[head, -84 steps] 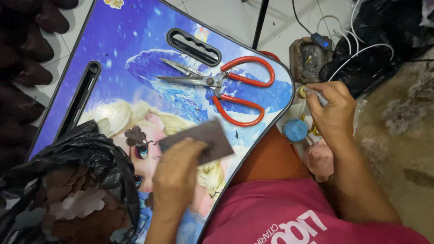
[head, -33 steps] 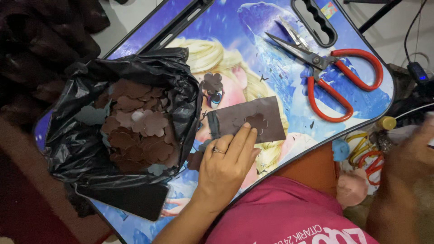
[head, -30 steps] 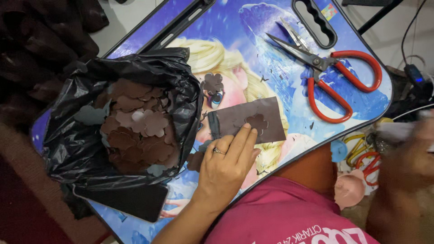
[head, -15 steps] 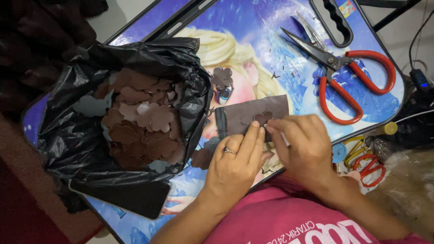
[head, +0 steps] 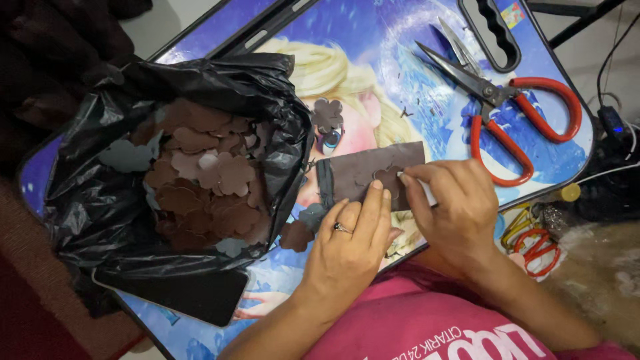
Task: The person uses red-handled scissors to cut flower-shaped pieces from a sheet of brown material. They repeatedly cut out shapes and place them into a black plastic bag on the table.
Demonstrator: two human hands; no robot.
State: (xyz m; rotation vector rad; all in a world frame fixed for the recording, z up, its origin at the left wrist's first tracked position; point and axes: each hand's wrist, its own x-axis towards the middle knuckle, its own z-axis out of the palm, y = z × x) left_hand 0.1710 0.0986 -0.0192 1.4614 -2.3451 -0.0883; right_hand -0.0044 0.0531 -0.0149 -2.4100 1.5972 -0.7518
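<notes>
A dark brown rectangular sheet (head: pixel 357 172) lies on the blue cartoon-printed lap table (head: pixel 400 60). My left hand (head: pixel 353 233) presses flat on the sheet's near edge, a ring on one finger. My right hand (head: pixel 453 200) is closed around a thin white pen (head: pixel 427 194), its tip against a small brown flower-shaped piece (head: pixel 387 177) lying on the sheet. The two hands touch side by side.
An open black plastic bag (head: pixel 100 200) at left holds several brown and grey flower cutouts (head: pixel 207 180). Red-handled scissors (head: pixel 513 113) lie at the upper right. A dark phone (head: pixel 193 293) lies under the bag. Loose flower cutouts (head: pixel 328 113) rest nearby. Cables (head: pixel 610 127) and rubber bands (head: pixel 533 240) are at right.
The view swung from the scissors side to the bag. My right hand came in from the right with the pen and settled on the sheet beside my left hand.
</notes>
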